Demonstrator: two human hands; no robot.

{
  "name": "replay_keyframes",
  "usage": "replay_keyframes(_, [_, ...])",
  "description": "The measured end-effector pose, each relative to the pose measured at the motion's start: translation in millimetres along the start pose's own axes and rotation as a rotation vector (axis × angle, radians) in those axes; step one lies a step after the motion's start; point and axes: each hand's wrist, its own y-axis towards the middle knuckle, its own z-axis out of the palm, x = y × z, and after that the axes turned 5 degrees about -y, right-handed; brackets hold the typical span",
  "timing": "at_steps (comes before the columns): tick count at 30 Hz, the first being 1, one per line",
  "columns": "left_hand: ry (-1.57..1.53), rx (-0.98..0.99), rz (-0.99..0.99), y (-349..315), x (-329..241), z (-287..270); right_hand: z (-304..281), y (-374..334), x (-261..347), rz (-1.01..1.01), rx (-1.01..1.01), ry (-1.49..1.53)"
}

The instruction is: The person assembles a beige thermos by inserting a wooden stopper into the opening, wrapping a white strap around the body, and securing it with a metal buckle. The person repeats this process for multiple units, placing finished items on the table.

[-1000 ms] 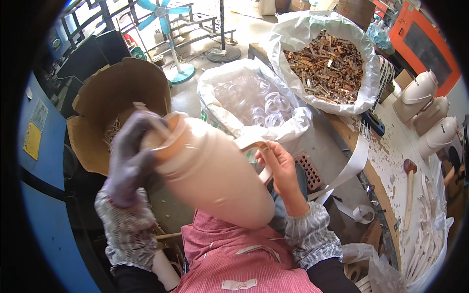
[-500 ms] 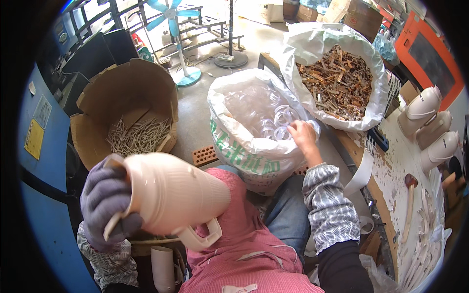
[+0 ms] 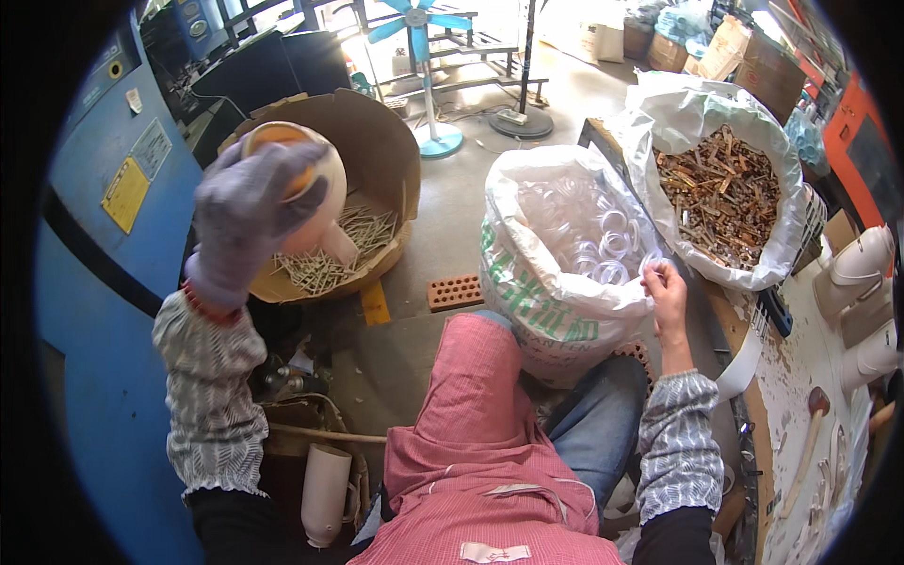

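Note:
My left hand (image 3: pixel 235 212), in a grey glove, grips the open end of a beige plastic jug body (image 3: pixel 323 202). The jug is held tilted above a torn cardboard drum (image 3: pixel 381 141), and its far end partly hides the thin beige plastic sticks (image 3: pixel 363 231) inside. My bare right hand (image 3: pixel 669 306) pinches a clear plastic ring (image 3: pixel 652 258) at the right rim of a white woven sack (image 3: pixel 541 315). Many similar clear rings (image 3: pixel 589 212) fill that sack.
Behind it on the right stands another white sack (image 3: pixel 650 169) of brown plastic scraps (image 3: pixel 725 188). Beige jugs (image 3: pixel 862 264) and a mallet (image 3: pixel 805 447) rest on the right-hand bench. A perforated brick (image 3: pixel 454 292), a blue fan (image 3: pixel 421 75), and a blue machine (image 3: pixel 104 348) are also around.
My left hand has lifted the jug body from near my lap, forward over the cardboard drum. My right hand stays at the ring sack, now with a ring at its fingertips. The view has shifted left.

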Motion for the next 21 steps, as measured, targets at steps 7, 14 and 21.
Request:
replay_keyframes(7, [-0.272, -0.201, 0.084, 39, -61, -16, -39, -66, 55, -0.260, -0.015, 0.055])
replay_keyframes(14, [-0.903, -0.338, 0.110, 75, -210, 63, -45, -119, 165, -0.309, 0.153, 0.231])
replay_keyframes(21, [-1.015, -0.196, -0.150, 106, -252, 81, -30, -139, 222, -0.305, 0.407, 0.230])
